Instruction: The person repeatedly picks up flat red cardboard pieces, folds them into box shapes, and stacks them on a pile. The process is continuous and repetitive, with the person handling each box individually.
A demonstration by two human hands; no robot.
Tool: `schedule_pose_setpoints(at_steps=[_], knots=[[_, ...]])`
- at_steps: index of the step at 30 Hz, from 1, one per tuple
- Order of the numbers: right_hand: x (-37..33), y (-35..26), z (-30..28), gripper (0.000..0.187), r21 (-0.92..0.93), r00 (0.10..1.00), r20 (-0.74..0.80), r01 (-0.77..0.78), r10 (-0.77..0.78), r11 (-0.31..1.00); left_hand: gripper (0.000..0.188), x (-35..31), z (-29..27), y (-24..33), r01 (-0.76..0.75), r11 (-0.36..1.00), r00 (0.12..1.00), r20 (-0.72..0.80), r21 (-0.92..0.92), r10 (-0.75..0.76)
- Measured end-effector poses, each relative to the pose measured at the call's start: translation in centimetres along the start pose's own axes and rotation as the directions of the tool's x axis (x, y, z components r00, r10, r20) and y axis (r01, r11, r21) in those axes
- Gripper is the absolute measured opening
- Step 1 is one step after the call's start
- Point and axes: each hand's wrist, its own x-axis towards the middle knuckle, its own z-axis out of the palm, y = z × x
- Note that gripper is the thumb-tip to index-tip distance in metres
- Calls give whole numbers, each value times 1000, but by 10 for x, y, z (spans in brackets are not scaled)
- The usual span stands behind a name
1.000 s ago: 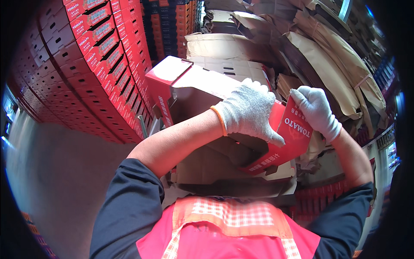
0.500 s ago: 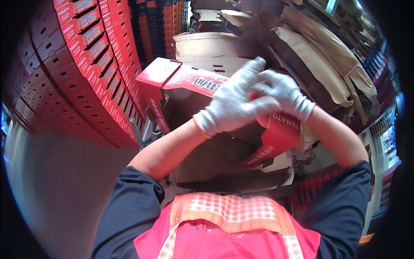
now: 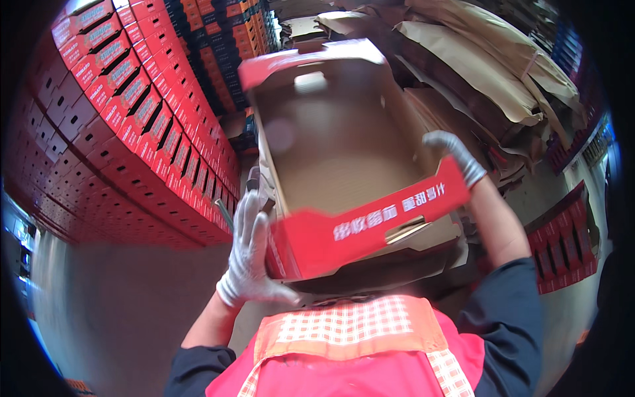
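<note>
In front of me is an open cardboard box [image 3: 344, 152], red outside and brown inside, with white lettering on its near end panel. It is tilted, with its open top facing me. My left hand [image 3: 250, 258], in a pale knit glove, is beside the near left corner with fingers stretched and thumb spread. Its fingers lie along the red side; how firmly they press I cannot tell. My right hand [image 3: 456, 153], gloved the same way, grips the right wall near the near right corner. Part of its fingers is hidden.
Tall stacks of red boxes [image 3: 126, 99] rise on the left, with dark and orange crates [image 3: 218, 46] behind. Brown paper-wrapped bundles of flat cardboard [image 3: 476, 66] lie at the far right. More red boxes [image 3: 562, 241] stand low at the right. Grey floor [image 3: 132, 298] shows at the lower left.
My hands were close together over the box's right end; now they are apart at its two sides. The box has turned, and its inside now faces me.
</note>
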Motion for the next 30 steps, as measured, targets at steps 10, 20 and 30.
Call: schedule_pose_setpoints(at_steps=[10, 20, 30], knots=[[-13, 60, 10, 23, -90, 831, -243, 494, -500, 865, 83, 154, 107, 48, -144, 987, 989, 17, -73, 145], [-103, -47, 136, 46, -944, 857, 73, 225, -509, 242, 142, 142, 183, 54, -57, 953, 848, -518, -298, -111], [-82, -68, 161, 29, -869, 986, 85, 144, -144, 474, 154, 116, 183, 61, 280, 693, 870, -131, -664, -476]])
